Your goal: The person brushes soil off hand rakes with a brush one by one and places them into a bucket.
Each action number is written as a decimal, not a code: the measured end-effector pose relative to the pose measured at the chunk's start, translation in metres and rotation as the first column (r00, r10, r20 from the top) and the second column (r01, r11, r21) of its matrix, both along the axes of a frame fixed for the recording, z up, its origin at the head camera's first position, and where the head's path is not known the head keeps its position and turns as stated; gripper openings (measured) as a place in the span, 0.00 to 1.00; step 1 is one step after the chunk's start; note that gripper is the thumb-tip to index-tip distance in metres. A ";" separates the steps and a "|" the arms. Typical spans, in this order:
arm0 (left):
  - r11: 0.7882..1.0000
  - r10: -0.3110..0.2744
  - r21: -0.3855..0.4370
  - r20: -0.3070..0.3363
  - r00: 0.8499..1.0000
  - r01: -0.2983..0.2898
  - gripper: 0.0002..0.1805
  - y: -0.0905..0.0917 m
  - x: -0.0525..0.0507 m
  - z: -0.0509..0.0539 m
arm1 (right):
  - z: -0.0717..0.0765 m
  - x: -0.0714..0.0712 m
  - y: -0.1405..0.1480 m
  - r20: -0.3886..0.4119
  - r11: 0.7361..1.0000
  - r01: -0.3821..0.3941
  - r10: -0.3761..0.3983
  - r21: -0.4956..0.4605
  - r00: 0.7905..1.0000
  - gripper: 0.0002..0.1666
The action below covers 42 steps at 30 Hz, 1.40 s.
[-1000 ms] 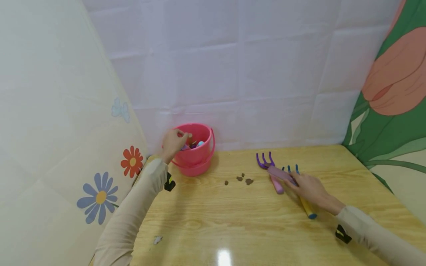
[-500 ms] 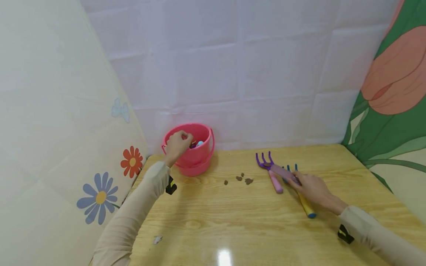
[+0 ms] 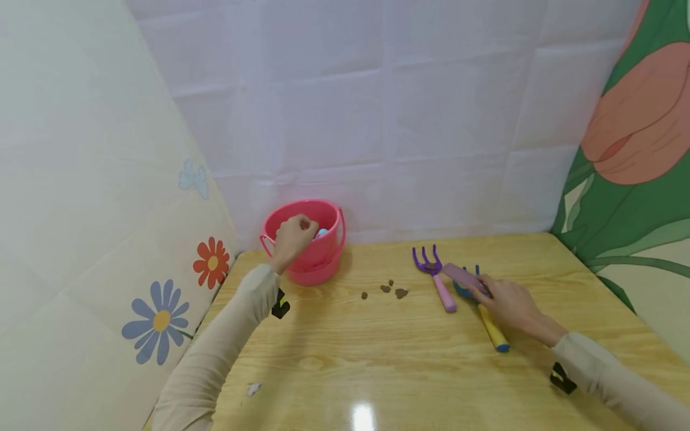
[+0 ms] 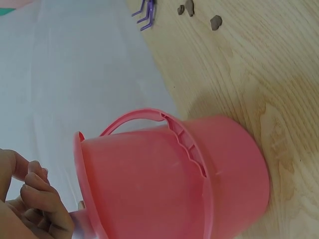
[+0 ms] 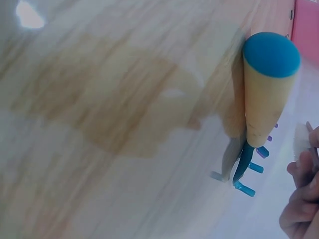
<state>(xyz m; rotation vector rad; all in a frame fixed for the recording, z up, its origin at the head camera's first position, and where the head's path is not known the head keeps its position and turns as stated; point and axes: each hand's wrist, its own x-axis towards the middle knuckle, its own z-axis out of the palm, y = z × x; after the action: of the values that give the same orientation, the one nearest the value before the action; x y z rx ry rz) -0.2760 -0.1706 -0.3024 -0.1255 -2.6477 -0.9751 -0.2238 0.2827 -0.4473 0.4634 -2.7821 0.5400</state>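
Observation:
My left hand (image 3: pixel 293 240) hovers over the mouth of a pink bucket (image 3: pixel 318 254), fingers curled and thumb near the index finger. Whether a small thing sits between them cannot be made out. A light blue rounded thing (image 3: pixel 321 232) shows inside the bucket, and in the left wrist view a lavender piece (image 4: pixel 82 223) shows beside the rim. My right hand (image 3: pixel 509 304) grips a flat lavender bar (image 3: pixel 463 278) above a blue hand rake with a yellow handle (image 3: pixel 490 328). Beside it lies a purple hand rake with a pink handle (image 3: pixel 444 293), a brown bit at its head.
Several brown crumbs (image 3: pixel 401 293) lie mid-table between bucket and rakes. A pale mark (image 3: pixel 254 389) is near the front left of the wooden table (image 3: pixel 334 353). A white cloth (image 3: pixel 323 120) hangs behind, and flower-printed cloths flank both sides.
My left hand has shifted slightly right over the bucket. My right hand has moved the lavender bar a little right, so the pink rake handle shows more fully.

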 end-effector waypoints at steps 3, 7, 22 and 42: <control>1.000 -0.013 0.005 -0.004 1.000 0.013 0.14 0.004 0.001 -0.001 | 0.000 0.000 0.001 -0.002 1.000 0.012 -0.012 0.005 1.000 0.24; 1.000 -0.023 -0.001 -0.012 1.000 0.023 0.15 0.009 0.000 -0.004 | -0.002 -0.001 0.005 -0.015 1.000 0.026 -0.026 0.007 1.000 0.23; 0.998 -0.056 -0.002 -0.085 0.995 0.056 0.10 0.036 -0.003 -0.022 | -0.011 0.000 0.013 -0.097 1.000 0.029 -0.028 0.009 0.995 0.19; 0.986 -0.165 0.026 -0.021 0.986 0.165 0.09 0.073 -0.001 -0.055 | -0.014 0.001 0.021 -0.128 1.000 0.002 -0.005 -0.028 0.992 0.17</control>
<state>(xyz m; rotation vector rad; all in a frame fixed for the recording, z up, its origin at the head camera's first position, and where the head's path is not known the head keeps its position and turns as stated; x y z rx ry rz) -0.2770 -0.0974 -0.3569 -0.3507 -2.6388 -1.0554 -0.2229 0.3035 -0.4612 0.4703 -2.6492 0.5277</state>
